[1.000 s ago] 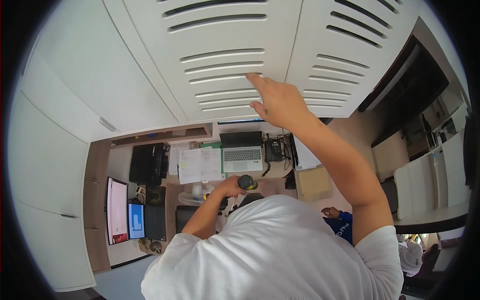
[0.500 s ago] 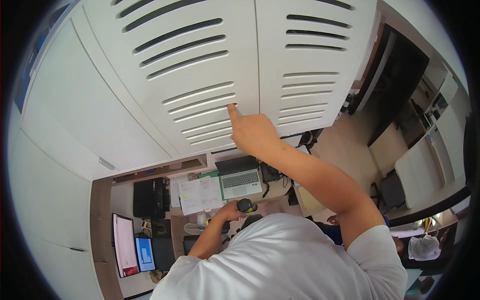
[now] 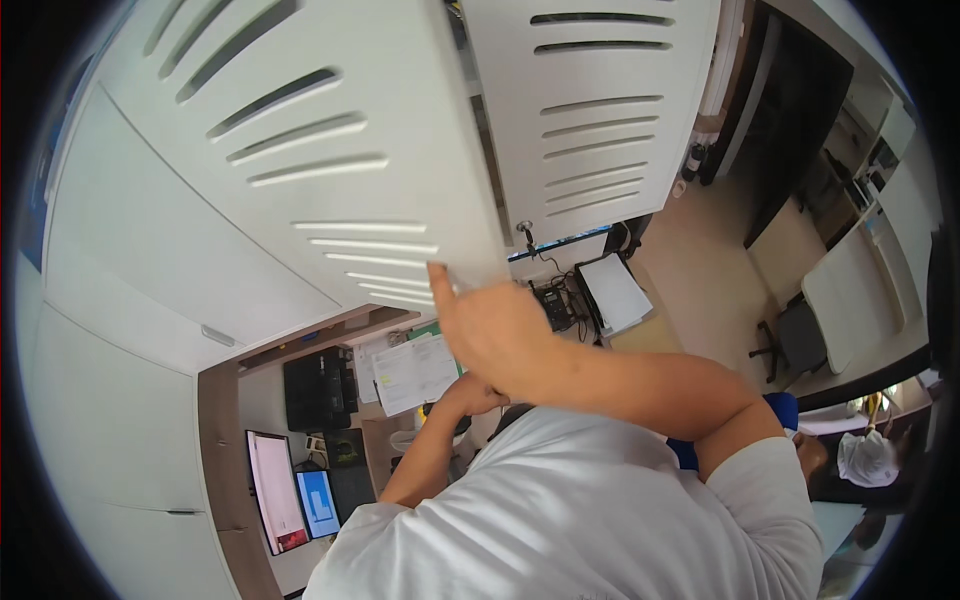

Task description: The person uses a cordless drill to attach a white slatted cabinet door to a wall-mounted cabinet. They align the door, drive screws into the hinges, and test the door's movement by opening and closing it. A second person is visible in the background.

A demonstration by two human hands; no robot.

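Note:
My right hand (image 3: 495,330) hooks its index finger into a slot of the white slatted cabinet door (image 3: 420,190), its other fingers curled. This left door stands ajar, with a dark gap between it and the right slatted door (image 3: 595,130). A lock with a key (image 3: 525,232) shows at the right door's lower inner corner. Lower down, near my waist, my left hand (image 3: 478,393) is closed; my right hand and forearm partly cover it. The dark, yellow-trimmed handheld tool it held a moment ago is mostly hidden now.
Below the cabinet is a desk with papers (image 3: 415,372), a black printer (image 3: 318,388), a desk phone (image 3: 552,305) and a paper tray (image 3: 612,292). Two lit screens (image 3: 275,490) stand at lower left. An office chair (image 3: 800,335) and another person (image 3: 868,458) are on the right.
The left cabinet door has swung open toward me, my right hand moving down and left with it. The laptop and the tool in my left hand have become hidden from view.

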